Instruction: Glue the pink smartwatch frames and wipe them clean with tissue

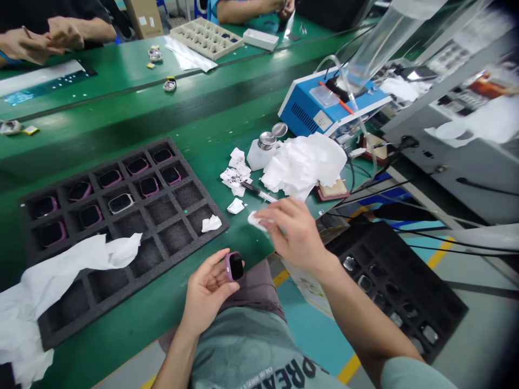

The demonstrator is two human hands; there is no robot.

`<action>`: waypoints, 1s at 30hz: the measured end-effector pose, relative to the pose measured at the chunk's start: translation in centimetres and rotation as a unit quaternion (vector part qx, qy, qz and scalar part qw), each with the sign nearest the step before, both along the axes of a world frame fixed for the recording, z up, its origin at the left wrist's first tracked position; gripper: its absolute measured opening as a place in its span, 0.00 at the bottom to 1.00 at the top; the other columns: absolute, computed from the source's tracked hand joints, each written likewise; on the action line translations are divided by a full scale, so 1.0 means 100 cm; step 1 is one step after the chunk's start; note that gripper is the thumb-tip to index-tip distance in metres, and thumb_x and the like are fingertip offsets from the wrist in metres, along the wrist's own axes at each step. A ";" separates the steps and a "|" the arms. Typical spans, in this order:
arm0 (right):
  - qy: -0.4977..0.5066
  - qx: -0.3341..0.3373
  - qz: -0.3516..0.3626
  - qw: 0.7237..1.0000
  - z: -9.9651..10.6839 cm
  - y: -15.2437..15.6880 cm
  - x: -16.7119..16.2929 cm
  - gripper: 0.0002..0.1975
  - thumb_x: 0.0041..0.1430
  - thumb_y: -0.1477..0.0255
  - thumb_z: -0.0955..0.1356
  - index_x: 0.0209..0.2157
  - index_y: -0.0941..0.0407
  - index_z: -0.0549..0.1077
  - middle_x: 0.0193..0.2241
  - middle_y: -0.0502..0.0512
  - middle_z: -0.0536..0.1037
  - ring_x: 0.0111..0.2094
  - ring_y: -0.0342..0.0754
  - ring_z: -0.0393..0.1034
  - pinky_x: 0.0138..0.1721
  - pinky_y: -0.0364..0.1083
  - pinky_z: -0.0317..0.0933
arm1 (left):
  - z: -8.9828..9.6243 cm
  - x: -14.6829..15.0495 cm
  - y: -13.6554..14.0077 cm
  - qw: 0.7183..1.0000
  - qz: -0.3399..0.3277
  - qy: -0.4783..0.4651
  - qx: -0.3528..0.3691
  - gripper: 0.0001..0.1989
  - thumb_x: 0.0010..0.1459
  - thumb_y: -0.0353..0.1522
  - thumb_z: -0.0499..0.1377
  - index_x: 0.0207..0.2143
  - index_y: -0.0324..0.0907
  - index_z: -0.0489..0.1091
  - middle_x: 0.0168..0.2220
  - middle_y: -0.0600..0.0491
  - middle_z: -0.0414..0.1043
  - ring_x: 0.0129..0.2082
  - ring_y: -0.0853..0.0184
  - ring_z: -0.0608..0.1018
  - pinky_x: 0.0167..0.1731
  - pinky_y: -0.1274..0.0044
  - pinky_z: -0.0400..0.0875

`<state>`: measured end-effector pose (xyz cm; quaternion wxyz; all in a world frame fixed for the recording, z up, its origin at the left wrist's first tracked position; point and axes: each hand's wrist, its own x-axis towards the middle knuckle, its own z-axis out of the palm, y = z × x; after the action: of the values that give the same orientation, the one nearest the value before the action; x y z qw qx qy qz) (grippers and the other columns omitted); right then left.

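Observation:
A small purple smartwatch case with a dark screen is gripped by its edges in my left hand, just off the table's front edge. Between the fingertips of my right hand is a crumpled white wipe, held apart from the watch. Behind that hand lies a dark-tipped syringe on the table. To the left, a black foam tray holds several similar watch cases, mostly purple-rimmed, one silver-rimmed. A scrap of white wipe lies in its near right pocket.
White wipes are heaped beside a pump bottle and a blue machine. More wipes drape the tray's left side. A second black tray with watch parts sits low right. Co-workers' hands are across the table.

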<state>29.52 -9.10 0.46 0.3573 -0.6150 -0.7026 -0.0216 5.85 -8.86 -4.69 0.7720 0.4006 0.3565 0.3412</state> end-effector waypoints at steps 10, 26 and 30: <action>-0.002 -0.016 -0.200 0.980 0.012 0.140 0.087 0.10 0.63 0.74 0.65 0.41 0.55 0.79 0.39 0.61 0.80 0.43 0.59 0.70 0.48 0.57 0.62 | 0.000 0.004 -0.006 0.998 0.038 0.051 0.009 0.28 0.50 0.27 0.72 0.53 0.40 0.70 0.40 0.47 0.86 0.40 0.62 0.87 0.43 0.75 0.82; 0.023 -0.063 0.090 0.994 0.024 0.063 0.020 0.08 0.68 0.73 0.65 0.42 0.54 0.77 0.36 0.57 0.79 0.39 0.54 0.68 0.45 0.55 0.61 | -0.008 0.004 -0.011 0.997 0.051 0.031 0.043 0.25 0.55 0.27 0.69 0.55 0.42 0.69 0.42 0.48 0.86 0.42 0.64 0.87 0.46 0.75 0.81; 0.022 -0.144 0.234 0.961 0.015 0.013 -0.029 0.10 0.70 0.77 0.64 0.42 0.55 0.78 0.34 0.57 0.78 0.38 0.51 0.63 0.39 0.50 0.58 | -0.013 0.006 -0.011 0.995 0.044 0.068 0.064 0.24 0.56 0.28 0.68 0.55 0.40 0.69 0.41 0.47 0.86 0.43 0.62 0.87 0.46 0.74 0.81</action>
<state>26.58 -7.84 1.97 0.2752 -0.4782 -0.8149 0.1773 6.45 -9.98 -6.02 0.7032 0.4554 0.4030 0.3685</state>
